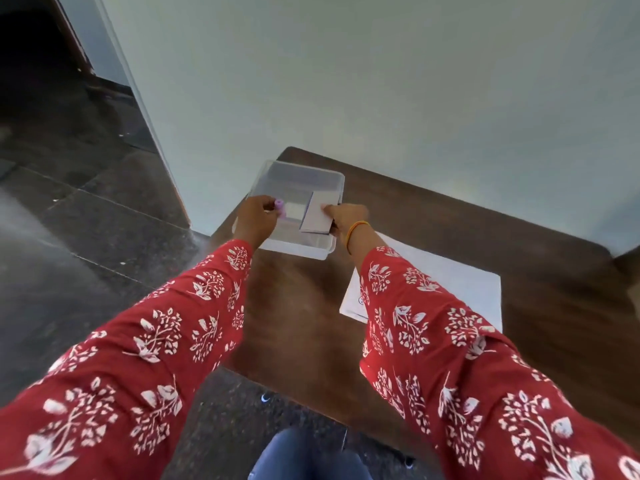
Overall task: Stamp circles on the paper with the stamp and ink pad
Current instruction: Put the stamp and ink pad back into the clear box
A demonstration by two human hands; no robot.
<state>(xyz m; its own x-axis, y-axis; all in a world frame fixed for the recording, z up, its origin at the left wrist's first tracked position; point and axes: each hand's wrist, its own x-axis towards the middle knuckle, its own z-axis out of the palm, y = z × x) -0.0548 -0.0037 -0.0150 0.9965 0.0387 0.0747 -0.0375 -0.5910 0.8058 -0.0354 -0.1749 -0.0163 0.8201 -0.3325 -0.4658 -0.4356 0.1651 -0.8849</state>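
Both hands were over the clear plastic box (298, 181) that sat at the far left corner of the brown counter (304, 306), against the pale wall. The left hand (254, 221) had its grip closed on the small purple stamp (280, 206), pinched between the fingertips above the near left part of the box. The right hand (346, 218) had its grip clamped on a flat pale rectangular piece (316, 216), most likely the ink pad or its lid, held over the box's near right part with the thumb on top and the fingers under its edge. Whether that piece was open or shut could not be told, as the picture was soft there. An orange band circled the right wrist.

The white paper (450, 282) lay flat on the counter well to the right of the box and nearer the person, partly hidden by the red patterned sleeve of the right arm. A small dark mark showed near the paper's near left edge, just beside the sleeve; it was too small to tell whether it was a stamped circle. The rest of the visible sheet looked blank.

Judged from this, the work was at or near its start, or between rounds: the tools were in hand at the box, while inking the stamp and pressing circles across the paper were mostly left to do.
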